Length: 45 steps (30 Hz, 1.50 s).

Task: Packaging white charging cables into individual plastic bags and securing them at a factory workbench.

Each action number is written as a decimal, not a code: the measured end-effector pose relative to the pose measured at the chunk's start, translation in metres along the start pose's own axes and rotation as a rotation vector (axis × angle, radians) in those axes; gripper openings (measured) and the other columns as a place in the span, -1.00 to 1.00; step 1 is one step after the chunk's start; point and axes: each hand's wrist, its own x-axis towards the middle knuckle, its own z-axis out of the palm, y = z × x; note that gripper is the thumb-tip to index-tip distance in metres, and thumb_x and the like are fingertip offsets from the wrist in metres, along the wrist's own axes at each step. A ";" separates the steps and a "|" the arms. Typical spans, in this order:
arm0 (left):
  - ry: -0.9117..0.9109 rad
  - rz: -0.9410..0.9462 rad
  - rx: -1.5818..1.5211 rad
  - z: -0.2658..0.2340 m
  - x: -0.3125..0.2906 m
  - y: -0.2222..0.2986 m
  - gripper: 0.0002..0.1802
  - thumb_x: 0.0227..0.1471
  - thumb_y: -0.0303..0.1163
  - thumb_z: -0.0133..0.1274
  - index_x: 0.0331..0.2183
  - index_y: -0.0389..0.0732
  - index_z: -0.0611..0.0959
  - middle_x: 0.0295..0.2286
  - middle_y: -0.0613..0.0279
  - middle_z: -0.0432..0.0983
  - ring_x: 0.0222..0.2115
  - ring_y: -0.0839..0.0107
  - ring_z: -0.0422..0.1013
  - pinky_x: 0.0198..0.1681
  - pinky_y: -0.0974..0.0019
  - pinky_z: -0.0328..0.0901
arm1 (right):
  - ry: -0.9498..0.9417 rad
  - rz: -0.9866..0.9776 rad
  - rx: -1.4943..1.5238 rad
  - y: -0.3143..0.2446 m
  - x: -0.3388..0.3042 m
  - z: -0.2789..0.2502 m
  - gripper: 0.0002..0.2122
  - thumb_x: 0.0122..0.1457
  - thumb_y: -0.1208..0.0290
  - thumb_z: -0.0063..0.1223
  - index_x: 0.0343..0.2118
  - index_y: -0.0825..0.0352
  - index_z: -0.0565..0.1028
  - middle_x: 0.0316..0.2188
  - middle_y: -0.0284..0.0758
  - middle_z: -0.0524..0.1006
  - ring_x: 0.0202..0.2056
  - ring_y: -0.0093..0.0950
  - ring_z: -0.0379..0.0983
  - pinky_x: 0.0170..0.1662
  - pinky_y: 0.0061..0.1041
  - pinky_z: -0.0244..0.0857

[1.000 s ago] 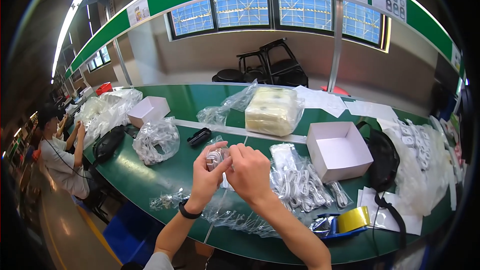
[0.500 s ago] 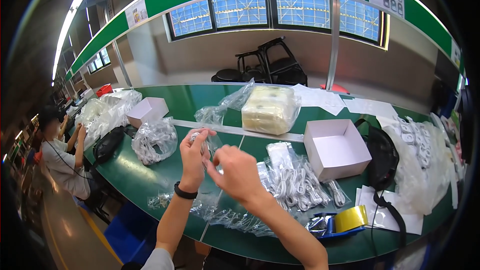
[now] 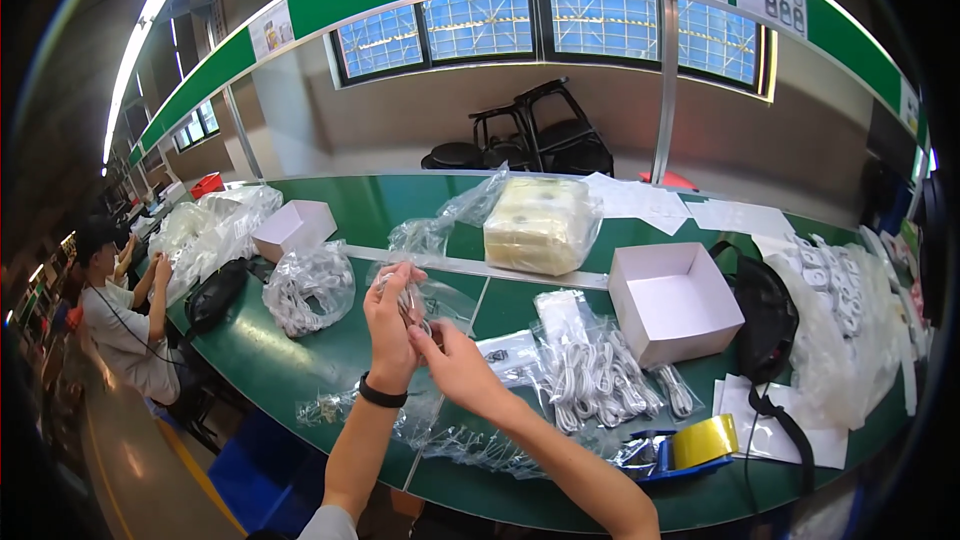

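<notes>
Above the middle of the green table my left hand (image 3: 390, 330) is closed around a clear plastic bag (image 3: 447, 302), which spreads out to the right of the fingers. Inside the grip shows part of a thin, pale coiled cable (image 3: 409, 302), mostly covered by the fingers. My right hand (image 3: 458, 368) meets it from the lower right, thumb and fingers pinched at the lower end of the same bundle. Just right of that hand lie a flat clear bag (image 3: 512, 355) and a pile of bagged white cables (image 3: 600, 380).
A white open box (image 3: 675, 305) stands right of the cables, a wrapped yellowish block (image 3: 540, 225) behind. At the front edge sits a tape dispenser with yellow tape (image 3: 703, 442). Small clear bags (image 3: 470, 448) line the near edge. Left lies a bag of cables (image 3: 308, 290); a person (image 3: 130, 320) sits beyond.
My right hand has come down and in from above the bag to pinch the bundle. The clear bag now spreads out wider to the right of my left hand.
</notes>
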 end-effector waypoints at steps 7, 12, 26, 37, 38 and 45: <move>0.021 0.003 -0.086 -0.007 0.004 0.001 -0.85 0.17 -0.32 0.05 -0.32 -0.19 0.60 -0.39 0.34 0.53 -0.47 0.67 0.35 -0.48 0.57 0.21 | -0.101 0.283 0.828 0.006 0.001 0.010 -0.64 0.30 0.16 0.08 -0.06 0.40 0.46 -0.30 -0.34 0.57 -0.32 -0.54 0.51 -0.25 -0.54 0.40; -0.054 -0.045 -0.042 -0.025 0.007 0.001 -0.82 0.19 -0.30 0.01 -0.27 -0.21 0.59 -0.23 0.17 0.56 -0.31 0.57 0.41 -0.22 0.50 0.29 | 0.007 0.224 0.915 0.023 0.007 0.016 -0.74 0.29 0.32 0.10 -0.12 0.42 0.45 -0.26 -0.26 0.58 -0.29 -0.48 0.56 -0.23 -0.52 0.47; -0.050 -0.001 -0.335 -0.046 0.016 0.003 -0.87 0.02 -0.38 -0.21 -0.46 -0.19 0.40 -0.65 0.21 0.34 -0.44 0.20 0.46 -0.12 0.17 0.34 | 0.398 -0.183 0.558 -0.048 -0.003 -0.042 -0.88 0.21 0.69 -0.04 -0.20 0.48 0.38 -0.30 -0.23 0.55 -0.28 -0.48 0.58 -0.16 -0.49 0.52; -0.306 -0.295 -0.021 -0.021 -0.001 -0.006 -0.88 -0.02 -0.38 -0.17 -0.48 -0.18 0.44 -0.68 0.34 0.28 -0.65 0.38 0.31 -0.25 0.19 0.38 | 0.477 -0.347 0.448 -0.080 -0.023 -0.072 -0.86 0.22 0.69 -0.05 -0.17 0.50 0.39 -0.31 -0.25 0.56 -0.28 -0.52 0.56 -0.15 -0.51 0.53; -0.338 -0.289 -0.011 -0.021 -0.003 -0.006 -0.92 -0.06 -0.40 -0.18 -0.50 -0.16 0.40 -0.68 0.37 0.26 -0.64 0.39 0.33 -0.18 0.14 0.41 | 0.485 -0.359 0.430 -0.081 -0.023 -0.073 -0.86 0.22 0.69 -0.06 -0.17 0.50 0.39 -0.30 -0.25 0.55 -0.27 -0.53 0.55 -0.14 -0.50 0.54; -0.382 -0.518 -0.091 -0.026 -0.005 -0.026 -0.87 0.06 -0.44 -0.18 -0.52 -0.13 0.38 -0.70 0.43 0.19 -0.65 0.44 0.32 -0.18 0.11 0.42 | 0.481 -0.374 0.427 -0.079 -0.022 -0.076 -0.86 0.22 0.69 -0.06 -0.16 0.49 0.39 -0.27 -0.25 0.54 -0.25 -0.53 0.55 -0.14 -0.49 0.54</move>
